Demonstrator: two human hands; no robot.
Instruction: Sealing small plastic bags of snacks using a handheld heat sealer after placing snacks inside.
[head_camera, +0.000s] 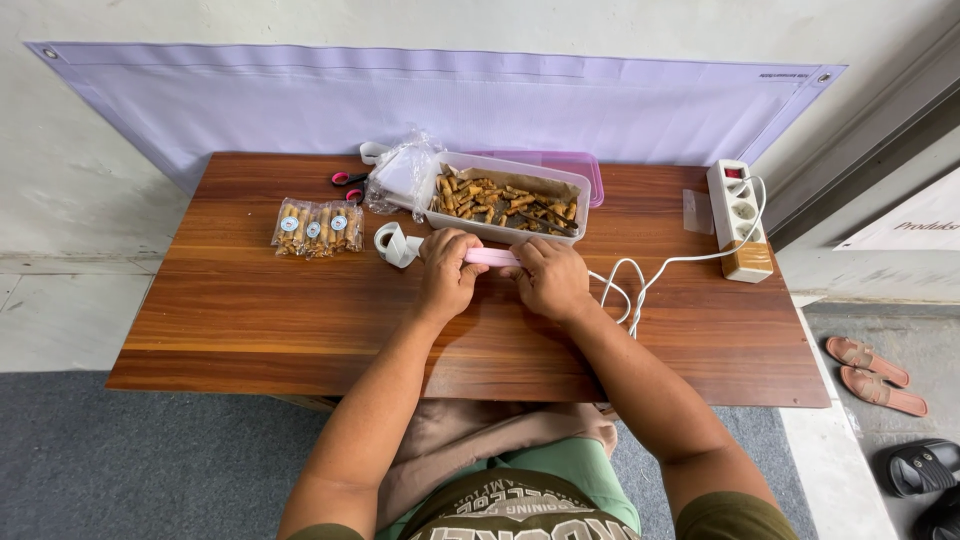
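My left hand (448, 272) and my right hand (549, 277) both grip a slim pink device (491, 257), likely a small heat sealer, held flat just above the wooden table (250, 310). A white cord (640, 275) runs from it to a white power strip (738, 218) at the right. Right behind my hands stands a white rectangular tub (505, 232) filled with brown stick snacks. Three small filled packets (318, 229) lie to the left. A roll of white tape (394, 245) sits beside my left hand.
Clear plastic bags (402, 172) and pink-handled scissors (348, 183) lie at the back. A pink lid (578, 163) rests behind the tub. A lilac sheet (250, 100) hangs on the wall. Sandals (875, 372) lie on the floor to the right.
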